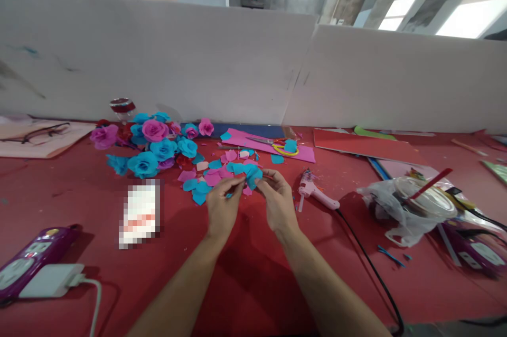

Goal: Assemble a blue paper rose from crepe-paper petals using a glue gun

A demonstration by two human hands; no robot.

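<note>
Between my two hands is a blue paper petal (252,174), held a little above the red table. The fingertips of my left hand (225,202) pinch its left side. My right hand (280,200) grips its right edge between thumb and fingers. Around and behind my hands lie loose blue and pink paper petals (201,189). A pink glue gun (317,192) rests on its stand just right of my right hand. To the left, a bunch of finished paper flowers (155,130) in blue, pink and red lies on the table.
Scissors (285,150) with a yellow handle lie on pink paper behind my hands. A bagged cup (425,197) with a red straw stands at right. Purple power strips (43,252) sit at both sides. A white partition (190,62) closes the table's back.
</note>
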